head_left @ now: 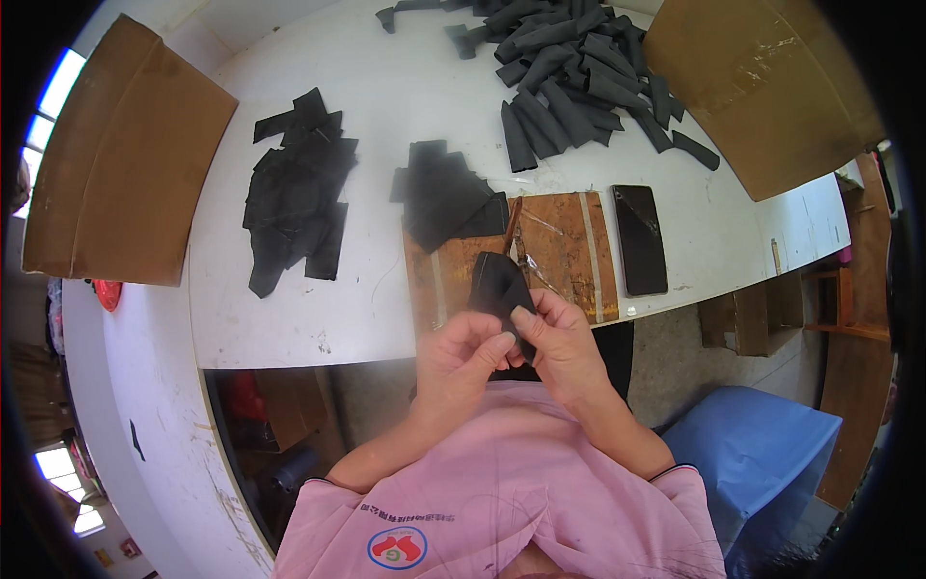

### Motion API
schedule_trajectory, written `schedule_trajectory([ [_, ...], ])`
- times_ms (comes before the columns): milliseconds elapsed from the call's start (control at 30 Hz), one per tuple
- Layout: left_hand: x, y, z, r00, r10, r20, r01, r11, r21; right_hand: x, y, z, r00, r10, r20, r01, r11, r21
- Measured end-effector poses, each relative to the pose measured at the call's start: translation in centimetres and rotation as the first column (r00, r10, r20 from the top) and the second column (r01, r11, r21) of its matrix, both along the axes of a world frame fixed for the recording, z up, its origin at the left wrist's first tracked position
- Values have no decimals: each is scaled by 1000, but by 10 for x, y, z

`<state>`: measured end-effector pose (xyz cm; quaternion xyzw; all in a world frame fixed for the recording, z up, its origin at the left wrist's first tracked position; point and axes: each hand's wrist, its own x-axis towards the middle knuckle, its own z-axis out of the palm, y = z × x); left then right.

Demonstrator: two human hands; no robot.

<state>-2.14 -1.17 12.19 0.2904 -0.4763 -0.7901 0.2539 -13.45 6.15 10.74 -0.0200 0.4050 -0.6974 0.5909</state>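
My left hand [461, 355] and my right hand [571, 349] meet in front of the table's near edge. Between them they pinch a small black fabric piece [497, 280], thumbs and fingertips closed on its lower part. Its upper end overlaps the near part of a brown wooden board [579, 246]. Just beyond it, a thin brown stick [512, 224] rises over the board, and whether the fabric touches it I cannot tell. A small stack of flat black fabric pieces [449, 198] lies over the board's far left corner.
A larger pile of flat black pieces [299, 198] lies to the left. Many black fabric tubes [569, 92] are heaped at the back right. A dark phone [640, 241] lies right of the board. Cardboard boxes stand left [125, 164] and right [762, 87]; a blue bag [757, 449] is below right.
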Motion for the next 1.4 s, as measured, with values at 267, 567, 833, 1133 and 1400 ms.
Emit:
schedule_trajectory([
  [267,4,-6,-1,990,9,143,25,971,-236,-7,2,12,-37,-68,-997,50,996,-70],
  [567,-9,1,-20,917,383,114,-85,468,-880,2,-8,7,-62,-108,-992,-33,994,-106],
  [833,-11,-4,-23,943,287,167,-213,909,-357,4,-12,4,-394,-18,-919,-3,1000,-19],
  [1133,-5,-16,-27,993,90,73,-67,960,-273,2,-13,2,-5,-1,-1000,57,998,-1],
  [1400,1,-25,-25,972,-155,179,172,981,-85,3,-8,2,7,0,-1000,63,998,0],
])
